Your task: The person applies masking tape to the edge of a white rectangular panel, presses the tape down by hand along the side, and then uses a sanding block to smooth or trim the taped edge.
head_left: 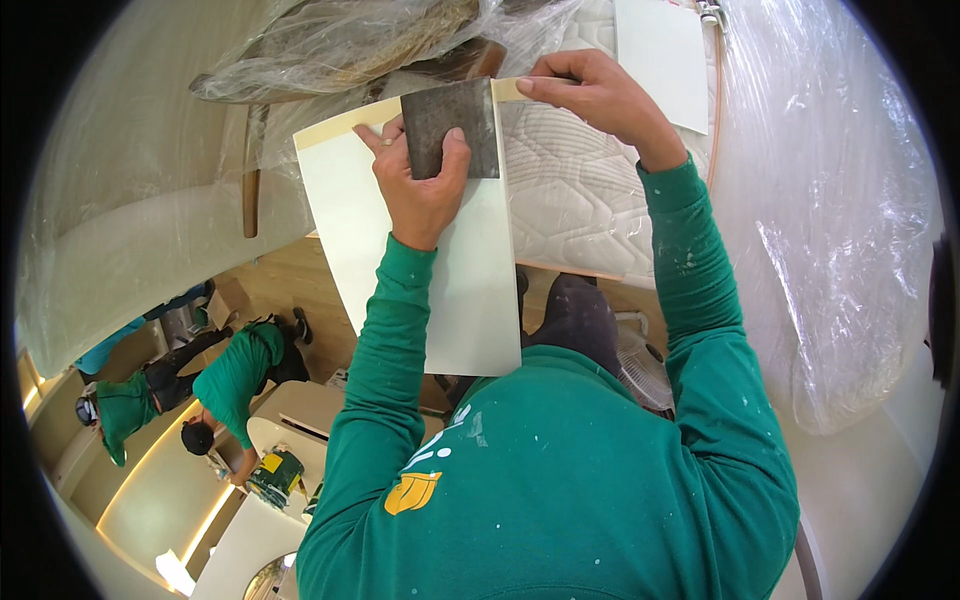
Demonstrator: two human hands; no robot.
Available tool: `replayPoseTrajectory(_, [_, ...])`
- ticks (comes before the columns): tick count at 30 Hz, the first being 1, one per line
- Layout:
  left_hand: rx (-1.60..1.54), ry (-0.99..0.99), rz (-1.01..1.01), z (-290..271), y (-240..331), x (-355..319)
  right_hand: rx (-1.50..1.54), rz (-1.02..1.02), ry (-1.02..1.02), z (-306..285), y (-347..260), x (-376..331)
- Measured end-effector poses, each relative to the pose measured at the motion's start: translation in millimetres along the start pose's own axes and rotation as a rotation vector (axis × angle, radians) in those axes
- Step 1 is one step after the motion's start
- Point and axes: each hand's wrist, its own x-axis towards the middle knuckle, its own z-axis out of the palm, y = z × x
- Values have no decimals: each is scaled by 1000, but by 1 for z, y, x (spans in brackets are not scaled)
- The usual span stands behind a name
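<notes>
A white rectangular board (455, 280) extends from in front of my torso to the far side, with a strip of pale yellow masking tape (345, 124) along its far edge. My left hand (418, 195) is closed on a dark grey rectangular plate (470, 118), thumb across its face, over the board's far right corner. A ring shows on one of its fingers, beside the plate. Past the board's right corner, my right hand (605, 95) pinches the tape that sticks out there. The plate hides part of the taped edge.
A quilted mattress (575, 185) lies beyond the board, with a white sheet (665, 65) on it. Clear plastic film (810, 220) hangs at right and wraps wooden furniture (340, 50). A fan (640, 370) stands below. At lower left, co-workers (240, 370) bend near a green bucket (275, 475).
</notes>
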Motion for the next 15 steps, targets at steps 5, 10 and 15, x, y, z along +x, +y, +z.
replayPoseTrajectory(5, [-5, 24, -1, 1, 1, 2, 156, -22, 21, 14, 21, -1])
replayPoseTrajectory(10, [7, 36, 3, 2, -1, 2, 131, 8, 37, 17, 13, -3])
replayPoseTrajectory(15, [100, 16, 58, 1, -2, -1, 67, 33, -40, 7, 11, 2])
